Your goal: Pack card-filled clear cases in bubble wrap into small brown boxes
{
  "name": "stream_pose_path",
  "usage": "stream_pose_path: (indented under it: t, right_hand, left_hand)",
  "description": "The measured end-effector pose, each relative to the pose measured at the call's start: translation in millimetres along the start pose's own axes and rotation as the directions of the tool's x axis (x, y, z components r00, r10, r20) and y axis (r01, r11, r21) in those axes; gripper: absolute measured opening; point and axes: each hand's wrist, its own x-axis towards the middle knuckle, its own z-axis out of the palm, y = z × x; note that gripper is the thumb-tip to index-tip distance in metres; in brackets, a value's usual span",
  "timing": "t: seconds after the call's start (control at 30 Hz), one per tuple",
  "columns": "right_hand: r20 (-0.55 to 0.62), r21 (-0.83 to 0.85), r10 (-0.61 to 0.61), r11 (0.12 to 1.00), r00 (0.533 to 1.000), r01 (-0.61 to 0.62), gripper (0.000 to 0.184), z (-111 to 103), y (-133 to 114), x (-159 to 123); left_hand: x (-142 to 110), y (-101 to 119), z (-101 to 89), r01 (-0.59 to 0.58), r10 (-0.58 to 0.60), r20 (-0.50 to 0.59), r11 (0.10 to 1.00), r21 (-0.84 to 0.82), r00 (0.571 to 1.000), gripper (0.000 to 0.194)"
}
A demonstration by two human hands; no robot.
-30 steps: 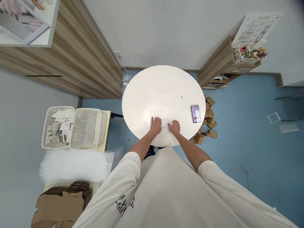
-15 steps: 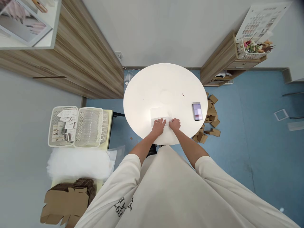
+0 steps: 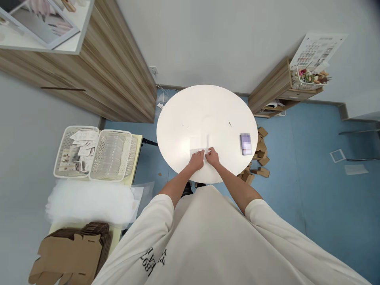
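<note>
A thin white translucent sheet [image 3: 196, 142] lies on the round white table [image 3: 181, 107], close to its near edge. On the sheet's near part rests my left hand [image 3: 196, 160], its fingers drawn together and gripping there. My right hand [image 3: 212, 157] pinches the sheet's right side, where a narrow strip stands folded up. Both hands are only a small gap apart. The sheet's near edge is hidden under the fingers, and white on white makes its outline faint.
A purple packet [image 3: 246, 144], partly blurred, lies at the table's right. Brown cardboard boxes [image 3: 261, 150] sit on the floor beyond. At the left, a side table holds white baskets [image 3: 95, 156], a white foam-like stack [image 3: 89, 202] and flattened cartons [image 3: 69, 255]. A wooden cabinet [image 3: 124, 79] stands behind.
My right hand has moved left towards my left hand, and the sheet's right side is now folded up into a narrow strip. My left hand's fingers have drawn together. The view has shifted slightly.
</note>
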Motion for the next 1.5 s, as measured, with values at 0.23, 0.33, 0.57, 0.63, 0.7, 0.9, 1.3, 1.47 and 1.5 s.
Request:
stream_pose_path:
  t: [0.23, 0.33, 0.57, 0.63, 0.7, 0.9, 1.3, 1.47, 1.5]
  right_hand:
    - [0.046, -0.091, -0.093, 0.991, 0.995, 0.097, 0.047, 8.8, -9.0, -10.3]
    - [0.045, -0.186, -0.164, 0.968, 0.985, 0.169, 0.047, 10.7, -8.1, -14.5]
    - [0.163, -0.387, -0.228, 0.88, 0.96, 0.275, 0.051, 11.8, -10.5, -21.6]
    - [0.21, -0.433, -0.234, 0.848, 0.949, 0.305, 0.053, 11.5, -13.2, -23.4]
    - [0.243, -0.472, -0.233, 0.819, 0.942, 0.325, 0.056, 11.7, -15.5, -24.3]
    - [0.292, -0.521, -0.201, 0.786, 0.935, 0.332, 0.063, 10.7, -18.8, -22.7]
    - [0.322, -0.653, -0.189, 0.666, 0.928, 0.362, 0.061, 3.6, -27.2, -26.5]
    - [0.301, -0.669, -0.232, 0.64, 0.925, 0.378, 0.072, 4.3, -18.9, -34.1]
    - [0.301, -0.664, -0.236, 0.643, 0.924, 0.38, 0.074, 4.2, -16.7, -35.2]
  left_hand:
    - [-8.1, -6.5, -2.0, -0.011, 0.007, -0.03, 0.987, -0.16, 1.0, 0.067]
    - [-12.6, -10.0, -1.0, 0.008, -0.024, -0.066, 0.974, -0.224, 0.998, 0.062]
    - [-21.0, -29.8, 5.7, 0.228, -0.304, -0.197, 0.915, -0.333, 0.932, 0.05]
    - [-19.3, -34.6, 5.6, 0.353, -0.451, -0.182, 0.846, -0.4, 0.874, 0.046]
    - [-14.0, -37.2, 3.3, 0.453, -0.57, -0.134, 0.755, -0.474, 0.81, 0.046]
    - [11.0, -36.2, -7.8, 0.651, -0.77, 0.082, 0.472, -0.594, 0.633, 0.044]
    - [19.6, -34.6, 0.7, 0.556, -0.678, 0.115, 0.48, -0.679, 0.726, 0.034]
    - [26.9, -17.7, -1.3, 0.456, -0.562, 0.06, 0.6, -0.657, 0.825, 0.032]
    - [28.4, -14.0, -2.1, 0.453, -0.554, 0.06, 0.607, -0.653, 0.83, 0.032]
